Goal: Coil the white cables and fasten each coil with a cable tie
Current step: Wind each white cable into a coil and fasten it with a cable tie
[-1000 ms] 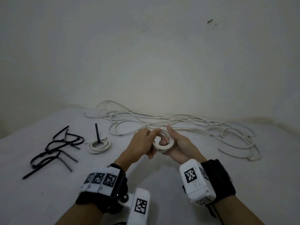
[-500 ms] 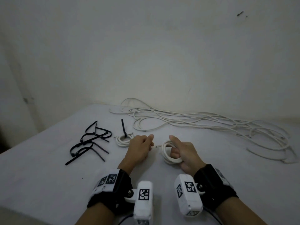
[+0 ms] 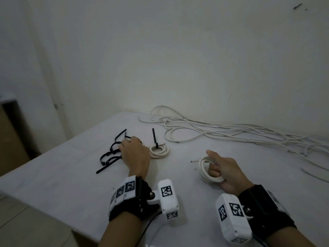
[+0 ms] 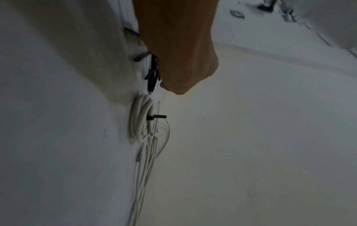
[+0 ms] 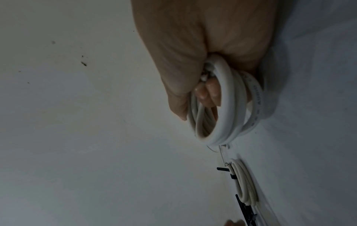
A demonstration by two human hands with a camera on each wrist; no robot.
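White table (image 3: 74,177): right hand (image 3: 227,172) grips coil (image 3: 204,172); left hand (image 3: 135,155) on ties (image 3: 110,154), grip unclear.

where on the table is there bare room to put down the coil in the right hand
Bare tabletop lies in front of the loose cable ties, out to the near left edge. Another free patch sits between the tied coil and the held coil in the right hand. The back and right are crowded with loose white cables. The left hand covers the ties.

White table (image 3: 74,179), loose cables (image 3: 240,133), black ties (image 3: 111,154), 1 tied coil (image 3: 159,151)
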